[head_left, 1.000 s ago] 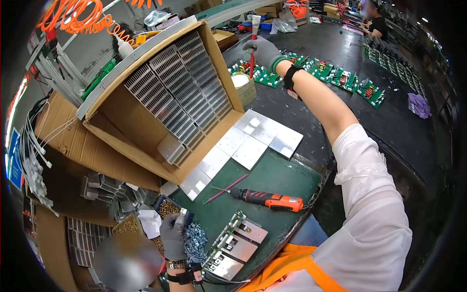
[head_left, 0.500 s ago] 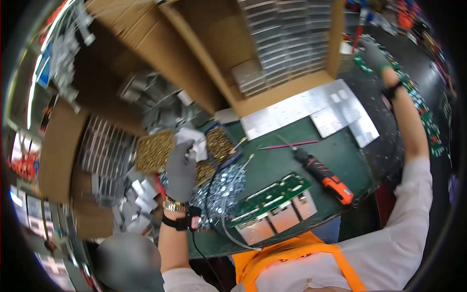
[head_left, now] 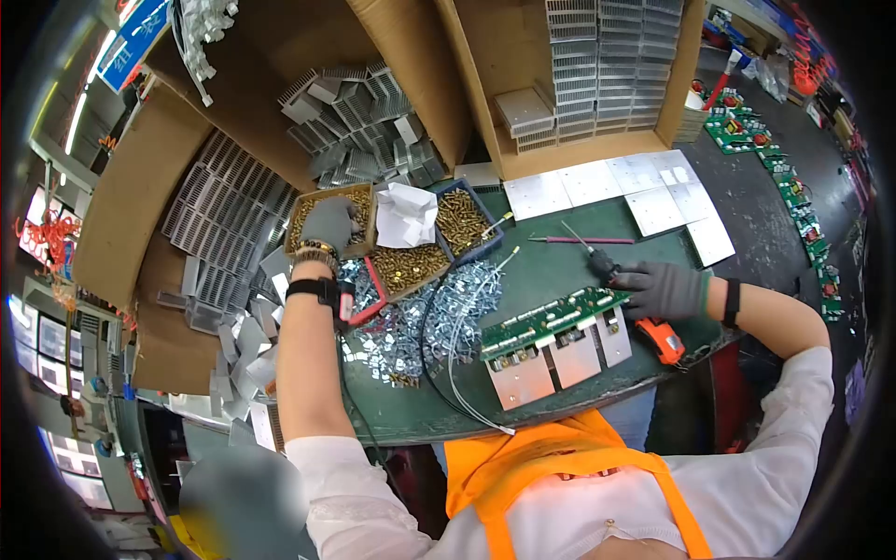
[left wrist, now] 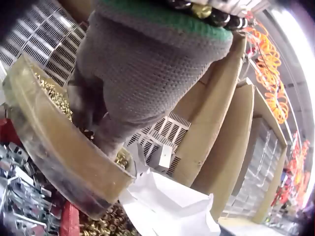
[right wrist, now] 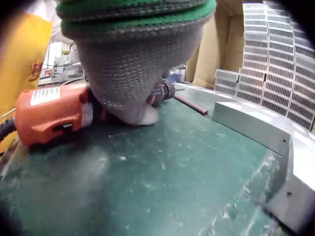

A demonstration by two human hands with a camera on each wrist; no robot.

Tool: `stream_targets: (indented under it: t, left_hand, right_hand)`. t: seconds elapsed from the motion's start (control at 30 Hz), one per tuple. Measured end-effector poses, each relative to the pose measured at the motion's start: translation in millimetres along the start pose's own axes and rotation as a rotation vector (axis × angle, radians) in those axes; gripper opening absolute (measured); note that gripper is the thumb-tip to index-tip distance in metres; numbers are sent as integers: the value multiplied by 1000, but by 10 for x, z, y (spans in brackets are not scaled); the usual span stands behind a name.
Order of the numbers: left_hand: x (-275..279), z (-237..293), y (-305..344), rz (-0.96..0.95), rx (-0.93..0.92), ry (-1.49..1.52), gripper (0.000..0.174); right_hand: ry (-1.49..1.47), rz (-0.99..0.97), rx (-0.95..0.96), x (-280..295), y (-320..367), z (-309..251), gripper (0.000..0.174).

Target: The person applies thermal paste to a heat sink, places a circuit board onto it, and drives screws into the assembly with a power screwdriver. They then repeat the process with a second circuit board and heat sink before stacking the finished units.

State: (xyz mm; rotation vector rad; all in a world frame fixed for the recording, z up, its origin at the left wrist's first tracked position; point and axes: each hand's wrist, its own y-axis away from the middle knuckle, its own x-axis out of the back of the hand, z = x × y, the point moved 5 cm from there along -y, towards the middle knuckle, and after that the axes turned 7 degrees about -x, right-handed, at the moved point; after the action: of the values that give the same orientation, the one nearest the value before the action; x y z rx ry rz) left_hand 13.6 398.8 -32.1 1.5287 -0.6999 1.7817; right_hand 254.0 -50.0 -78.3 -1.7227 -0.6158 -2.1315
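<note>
Grey-gloved left hand (head_left: 329, 227): fingers among brass-coloured metal screws (left wrist: 57, 100), grip hidden. Grey-gloved right hand (head_left: 667, 291): gripping orange-and-black power screwdriver (head_left: 664, 343). Step, apparently: screw pickup; next needs secure pinch.

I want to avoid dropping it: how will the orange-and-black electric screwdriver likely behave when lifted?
The electric screwdriver should feel stiff, given its hard-looking casing. The cord at its rear might tug it backward. Being roundish, it may roll slightly if pushed.

White sleeves (head_left: 341, 481) — orange apron (head_left: 534, 455)
</note>
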Motion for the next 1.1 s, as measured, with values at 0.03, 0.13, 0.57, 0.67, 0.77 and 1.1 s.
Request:
stream_targets:
  t: [0.03, 0.13, 0.57, 0.67, 0.77, 1.1]
  left_hand:
    - [1, 43, 6, -62, 2, -128, 27]
    - [-17, -32, -25, 51, -59, -205, 18]
    - [443, 869, 1100, 549, -146, 919, 17]
    - [164, 1750, 1898, 410, -152, 1349, 15]
    - [-301, 2212, 2396, 105, -26, 1546, 14]
    - [-747, 2175, 2935, 8, 44, 2063, 30]
  right_hand:
    - [20, -1, 65, -14, -18, -37, 30]
    - [-7, 108, 12, 139, 33, -115, 25]
    - [-1235, 1319, -566, 1248, 715, -659, 58]
    - [-1261, 1633, -379, 1753, 633, -734, 74]
    - [-1518, 1753, 80, 1989, 387, -878, 76]
    - [-1638, 1436, 285, 2057, -201, -1282, 73]
